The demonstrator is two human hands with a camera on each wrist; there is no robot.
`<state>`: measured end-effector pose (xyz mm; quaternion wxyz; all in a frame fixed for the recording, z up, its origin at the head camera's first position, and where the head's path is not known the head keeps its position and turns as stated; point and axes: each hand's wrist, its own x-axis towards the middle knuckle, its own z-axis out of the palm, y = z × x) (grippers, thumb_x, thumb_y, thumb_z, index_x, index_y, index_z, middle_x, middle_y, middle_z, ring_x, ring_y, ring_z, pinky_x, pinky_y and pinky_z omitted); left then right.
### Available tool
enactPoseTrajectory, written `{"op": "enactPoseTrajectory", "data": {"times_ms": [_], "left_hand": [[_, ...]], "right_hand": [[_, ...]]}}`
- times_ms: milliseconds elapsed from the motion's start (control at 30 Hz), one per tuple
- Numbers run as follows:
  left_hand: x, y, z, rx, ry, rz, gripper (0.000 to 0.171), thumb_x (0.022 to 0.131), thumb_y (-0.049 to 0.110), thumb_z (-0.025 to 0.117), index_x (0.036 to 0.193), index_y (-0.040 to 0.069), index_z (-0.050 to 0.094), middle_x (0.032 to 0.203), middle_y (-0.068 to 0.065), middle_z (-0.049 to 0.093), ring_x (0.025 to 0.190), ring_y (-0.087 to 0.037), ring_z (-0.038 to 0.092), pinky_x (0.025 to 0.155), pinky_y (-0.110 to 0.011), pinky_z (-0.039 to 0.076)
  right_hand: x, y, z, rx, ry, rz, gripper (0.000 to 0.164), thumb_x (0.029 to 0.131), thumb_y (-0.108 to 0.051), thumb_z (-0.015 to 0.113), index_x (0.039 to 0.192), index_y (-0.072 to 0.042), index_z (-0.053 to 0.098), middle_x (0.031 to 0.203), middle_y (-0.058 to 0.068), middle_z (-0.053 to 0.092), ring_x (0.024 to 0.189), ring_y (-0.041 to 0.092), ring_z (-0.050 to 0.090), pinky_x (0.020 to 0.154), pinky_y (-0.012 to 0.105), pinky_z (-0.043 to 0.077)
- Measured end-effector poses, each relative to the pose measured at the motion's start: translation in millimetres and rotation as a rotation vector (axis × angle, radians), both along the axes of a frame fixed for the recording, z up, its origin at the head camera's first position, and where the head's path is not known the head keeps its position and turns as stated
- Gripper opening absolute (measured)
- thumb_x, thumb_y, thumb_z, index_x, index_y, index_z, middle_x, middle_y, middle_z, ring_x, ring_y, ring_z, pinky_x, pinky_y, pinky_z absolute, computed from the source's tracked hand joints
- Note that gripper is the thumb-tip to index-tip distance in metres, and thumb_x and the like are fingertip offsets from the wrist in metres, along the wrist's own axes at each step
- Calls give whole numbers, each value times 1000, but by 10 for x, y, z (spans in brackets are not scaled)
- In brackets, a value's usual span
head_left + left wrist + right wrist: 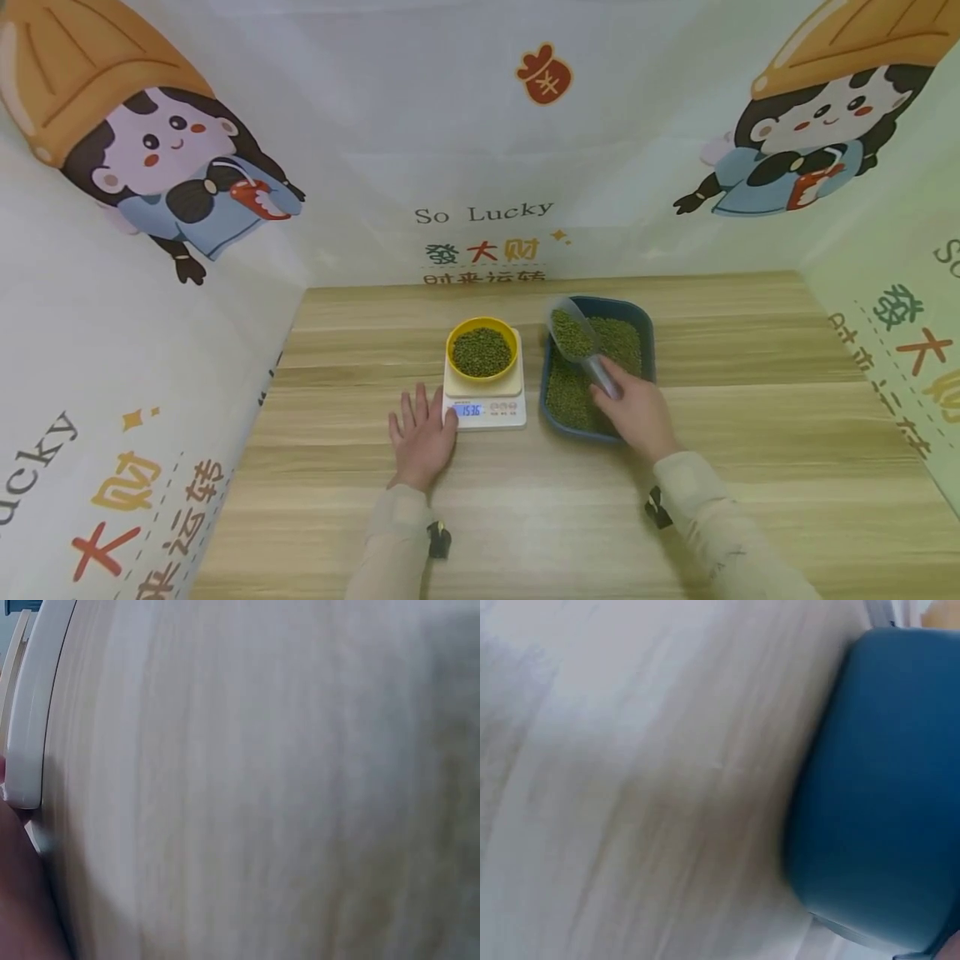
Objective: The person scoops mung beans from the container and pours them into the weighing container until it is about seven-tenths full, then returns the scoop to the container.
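Observation:
In the head view my right hand (637, 410) grips the handle of a clear scoop (573, 332) filled with green beans. The scoop is over the left side of a dark blue tub (651, 342), which holds more green beans (581, 396). To its left, a yellow bowl (450, 367) of green beans (482, 352) sits on a white kitchen scale (491, 421) whose lit display reads about 153.6. My left hand (423, 437) lies with fingers spread at the scale's front left corner, thumb at its edge. The right wrist view shows the tub's outer wall (877, 787).
Under everything is a wood-grain table (525, 517). A printed white cloth (360, 167) with cartoon figures and lettering rises along its back and both sides. The scale and tub stand side by side with a narrow gap between them.

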<state>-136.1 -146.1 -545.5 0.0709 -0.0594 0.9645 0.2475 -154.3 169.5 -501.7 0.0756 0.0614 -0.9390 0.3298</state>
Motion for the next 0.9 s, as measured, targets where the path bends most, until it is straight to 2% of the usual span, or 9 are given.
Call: {"op": "enactPoseTrajectory", "data": {"times_ms": [100,233,500,567,700,767,900], "left_hand": [[-1,9,5,1,3,-2,56,102,41,21,151,14,23,158,-13,2,141,-36,-9,110,-61,-8],[0,6,2,-2,8,-1,56,102,41,21,151,14,23,158,-13,3,141,-36,-8,110,-61,-7],[2,-4,11,-7,14,5,57,101,40,23,151,14,23,158,-13,3,141,-36,-8,110,-61,-7],[-2,-3,8,-10,13,4,57,101,41,23,151,15,23,159,-12,3,141,-35,-9,110,-60,-8],[-11,-3,-6,-6,3,1,57,101,42,22,152,16,21,159,-11,0,141,-34,-12,110,-60,-10],[-11,-5,-13,-3,-1,2,57,101,42,22,152,16,21,159,-11,-1,141,-33,-12,110,-59,-10],[-3,-8,-8,6,4,8,57,101,42,22,152,15,22,159,-12,0,141,-34,-11,110,-60,-10]], "right_hand": [[-8,31,61,-31,-15,17,55,87,-30,64,135,-7,53,81,20,69,54,19,52,49,33,45],[-54,66,164,-8,-37,69,55,88,-31,61,137,-7,51,79,19,68,48,16,49,43,30,44],[-155,91,536,70,-111,200,56,89,-28,61,138,-6,48,74,13,66,38,10,41,34,26,39],[-165,72,640,108,-113,230,55,88,-27,61,137,-5,49,63,8,61,36,9,38,32,25,37],[-174,21,826,200,-121,297,53,87,-25,61,135,-4,52,47,-4,42,36,6,31,33,21,31],[-173,-7,903,235,-134,328,52,87,-24,61,134,-5,53,45,-8,37,36,5,28,33,20,29],[-157,-63,1042,283,-164,369,52,86,-24,61,134,-5,53,45,-10,35,36,4,27,34,19,27]]}}
